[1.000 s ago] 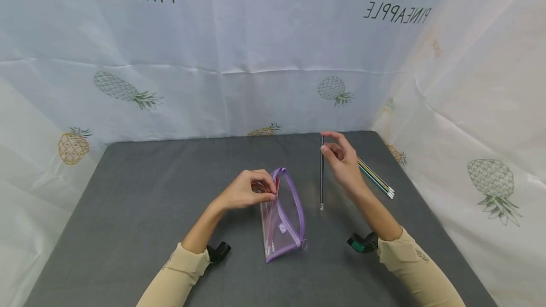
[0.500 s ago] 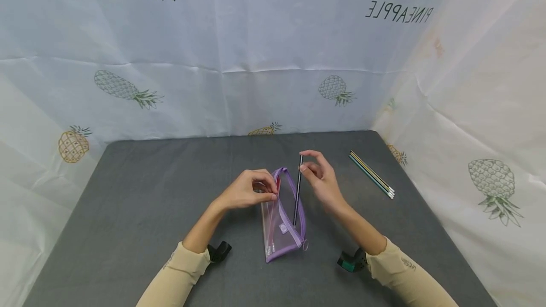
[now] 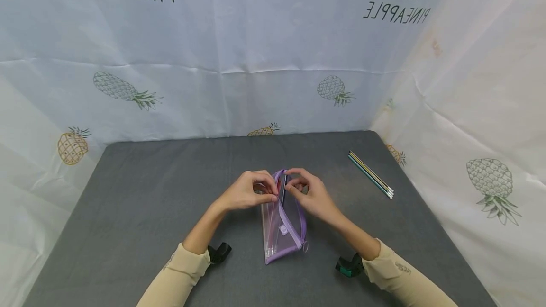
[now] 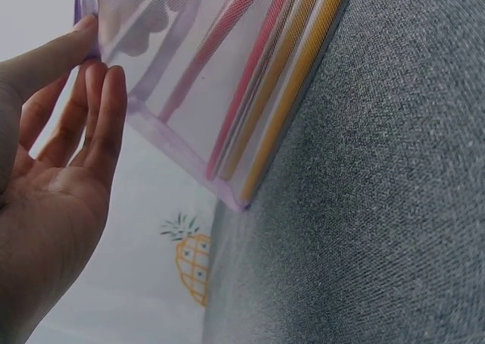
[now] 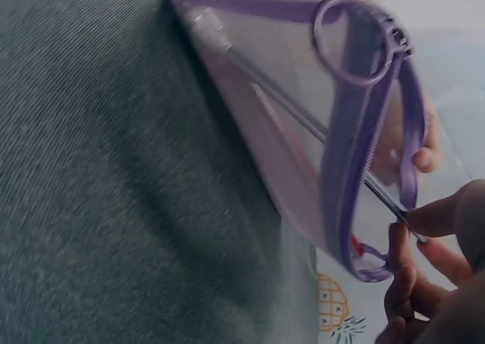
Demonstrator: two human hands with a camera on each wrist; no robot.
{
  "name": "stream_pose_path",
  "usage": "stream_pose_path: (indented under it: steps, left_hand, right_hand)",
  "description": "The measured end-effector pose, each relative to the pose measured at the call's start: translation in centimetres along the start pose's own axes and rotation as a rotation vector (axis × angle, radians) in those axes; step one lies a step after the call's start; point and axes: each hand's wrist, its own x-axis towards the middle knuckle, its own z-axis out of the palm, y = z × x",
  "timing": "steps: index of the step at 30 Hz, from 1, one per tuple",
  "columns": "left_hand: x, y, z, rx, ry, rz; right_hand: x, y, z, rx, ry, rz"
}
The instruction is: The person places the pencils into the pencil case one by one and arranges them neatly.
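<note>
A see-through mesh pencil case with purple trim stands unzipped on the table. My left hand pinches one edge of its opening between thumb and fingers. Inside, through the mesh in the left wrist view, show red and yellow pencils. My right hand is at the mouth of the case and pinches the end of a dark pencil. Most of that pencil lies inside the case, slanting down toward the bottom corner. A round zipper ring hangs at the end of the zip.
Several pencils, yellow, dark and teal, lie side by side on the right of the grey table. White cloth with pineapple prints hangs behind the table and along its sides.
My right hand has moved left and down, bringing the dark pencil from beside the case to inside it. The left hand has stayed at the case's edge.
</note>
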Motion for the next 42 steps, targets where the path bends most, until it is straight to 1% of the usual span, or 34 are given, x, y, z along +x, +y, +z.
stream_pose_path:
  steps: [3,5,11,16,19,22,29,35,38,42]
  left_hand:
    - [0.0,0.0,0.0,-0.002,-0.01,0.005]
    - [0.0,0.0,0.0,0.001,-0.013,0.007]
    - [0.0,0.0,0.0,0.005,-0.008,-0.009]
    - [0.1,0.1,0.1,-0.01,0.001,-0.015]
    - [0.1,0.2,0.1,-0.018,0.003,-0.018]
    - [0.1,0.2,0.1,-0.017,0.001,-0.024]
    - [0.0,0.2,0.1,-0.014,-0.002,-0.016]
    - [0.0,0.3,0.1,-0.02,-0.004,-0.004]
    - [0.0,0.3,0.1,-0.021,-0.008,0.0]
    - [0.0,0.3,0.1,-0.016,-0.013,-0.001]
  right_hand:
    - [-0.2,0.1,0.1,-0.09,0.016,-0.028]
    - [-0.3,0.1,0.2,-0.121,0.02,-0.03]
    - [0.0,0.3,-0.1,-0.113,0.031,-0.04]
    - [0.6,1.3,-1.5,-0.123,0.065,-0.052]
    - [0.9,2.5,-2.6,-0.147,0.108,-0.071]
    - [1.3,4.1,-4.0,-0.179,0.153,-0.072]
    - [1.4,7.7,-7.4,-0.242,0.244,-0.015]
    - [1.4,10.8,-9.9,-0.334,0.303,0.002]
    - [1.5,12.1,-10.9,-0.383,0.33,0.06]
    - [1.8,13.4,-11.9,-0.453,0.341,0.168]
